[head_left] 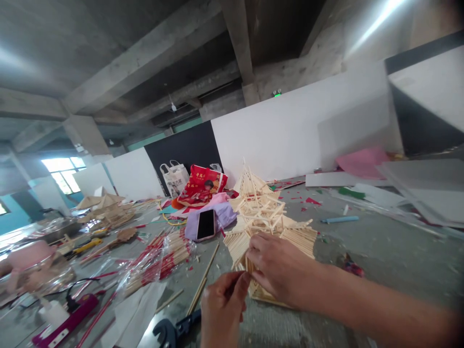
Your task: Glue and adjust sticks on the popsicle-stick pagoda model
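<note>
The right hand (279,268) lies curled over the near lower edge of the stick house (266,222), its fingers pressed onto the bundled sticks there. The left hand (223,304) meets it from below, thumb and fingers pinched on the same near corner of the house; whether it grips a loose stick I cannot tell.

The stick house stands on the grey table (380,251), a tiered model of pale wooden sticks rising to a pointed top. Just left of the house a phone (206,224) leans, screen dark, against a purple cloth (224,215). Behind that cloth sits a red printed bag (202,186). Further left of the house lies a packet of red-wrapped chopsticks (163,261), and loose sticks (203,282) lie between it and the left hand. Black pliers (174,329) rest at the near edge, just left of the left hand. Right of the house, well apart, lies a light blue pen (340,219).
</note>
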The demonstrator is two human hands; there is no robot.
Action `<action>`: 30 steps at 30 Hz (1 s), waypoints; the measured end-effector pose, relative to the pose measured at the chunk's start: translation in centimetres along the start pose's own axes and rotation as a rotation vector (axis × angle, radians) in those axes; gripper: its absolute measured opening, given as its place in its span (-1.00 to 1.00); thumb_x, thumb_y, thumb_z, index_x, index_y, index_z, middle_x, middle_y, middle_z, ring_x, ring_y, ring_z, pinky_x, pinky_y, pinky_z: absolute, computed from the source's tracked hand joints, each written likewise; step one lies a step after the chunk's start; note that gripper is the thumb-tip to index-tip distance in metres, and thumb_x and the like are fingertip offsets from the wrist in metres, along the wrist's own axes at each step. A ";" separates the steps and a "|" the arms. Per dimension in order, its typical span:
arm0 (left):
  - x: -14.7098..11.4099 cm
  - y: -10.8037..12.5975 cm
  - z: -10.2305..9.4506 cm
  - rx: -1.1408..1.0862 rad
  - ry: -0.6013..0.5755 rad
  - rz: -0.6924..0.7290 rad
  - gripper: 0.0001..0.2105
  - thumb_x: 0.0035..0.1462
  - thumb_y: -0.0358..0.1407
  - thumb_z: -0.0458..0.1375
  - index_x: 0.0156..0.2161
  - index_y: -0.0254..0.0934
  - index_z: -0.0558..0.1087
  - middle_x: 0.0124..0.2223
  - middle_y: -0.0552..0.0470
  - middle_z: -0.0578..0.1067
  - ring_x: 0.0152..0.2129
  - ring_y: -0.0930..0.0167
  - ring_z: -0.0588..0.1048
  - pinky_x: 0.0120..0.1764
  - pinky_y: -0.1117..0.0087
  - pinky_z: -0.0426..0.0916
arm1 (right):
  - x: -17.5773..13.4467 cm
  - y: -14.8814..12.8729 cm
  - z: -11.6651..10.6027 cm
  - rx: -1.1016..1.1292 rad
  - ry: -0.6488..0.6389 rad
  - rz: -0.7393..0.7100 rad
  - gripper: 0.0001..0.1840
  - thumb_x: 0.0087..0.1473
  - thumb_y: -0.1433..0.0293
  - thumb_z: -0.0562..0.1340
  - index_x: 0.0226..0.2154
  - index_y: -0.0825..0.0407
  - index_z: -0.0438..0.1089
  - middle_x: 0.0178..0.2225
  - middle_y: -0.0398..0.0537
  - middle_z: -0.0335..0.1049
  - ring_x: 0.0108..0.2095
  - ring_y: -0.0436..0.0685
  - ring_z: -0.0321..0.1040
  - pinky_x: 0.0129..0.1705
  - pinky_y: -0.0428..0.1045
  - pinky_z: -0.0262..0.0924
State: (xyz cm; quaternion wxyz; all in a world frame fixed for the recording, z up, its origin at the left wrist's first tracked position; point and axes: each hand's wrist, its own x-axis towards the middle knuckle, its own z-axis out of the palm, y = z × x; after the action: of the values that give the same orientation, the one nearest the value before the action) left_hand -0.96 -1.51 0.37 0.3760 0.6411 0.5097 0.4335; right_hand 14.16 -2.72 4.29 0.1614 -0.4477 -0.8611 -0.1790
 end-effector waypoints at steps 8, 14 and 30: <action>0.0 0.0 -0.1 -0.047 -0.046 -0.006 -0.60 -0.12 0.01 0.15 -0.46 -0.37 0.49 -0.70 0.15 0.27 -0.80 0.56 0.21 -0.74 0.58 0.08 | 0.1 0.4 0.3 0.001 -0.013 0.052 -0.93 0.01 0.44 0.21 -0.37 0.09 0.35 -0.38 -0.03 0.19 -0.34 0.13 0.11 -0.31 0.00 0.08; 0.0 -0.1 0.0 -0.033 -0.066 0.009 -0.61 -0.09 0.00 0.12 -0.52 -0.36 0.45 -0.74 0.18 0.24 -0.82 0.60 0.18 -0.73 0.60 0.05 | 0.1 0.1 0.3 -0.035 -0.050 -0.036 -0.97 -0.06 0.50 0.22 -0.49 0.14 0.34 -0.45 0.00 0.18 -0.33 0.16 0.09 -0.29 0.04 0.05; -0.1 -0.4 -0.1 -0.062 -0.080 0.017 -0.62 -0.06 -0.01 0.11 -0.48 -0.36 0.44 -0.71 0.18 0.24 -0.81 0.58 0.19 -0.74 0.58 0.05 | -0.1 -0.1 -0.7 0.044 -0.102 0.040 -0.90 -0.04 0.49 0.20 -0.36 0.10 0.34 -0.41 -0.04 0.20 -0.35 0.14 0.13 -0.34 -0.01 0.13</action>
State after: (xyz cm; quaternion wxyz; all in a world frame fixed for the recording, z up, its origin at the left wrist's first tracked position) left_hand -1.23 -1.55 -0.01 0.4119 0.6503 0.4751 0.4263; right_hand 14.18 -3.12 4.85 0.1306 -0.4695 -0.8629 -0.1340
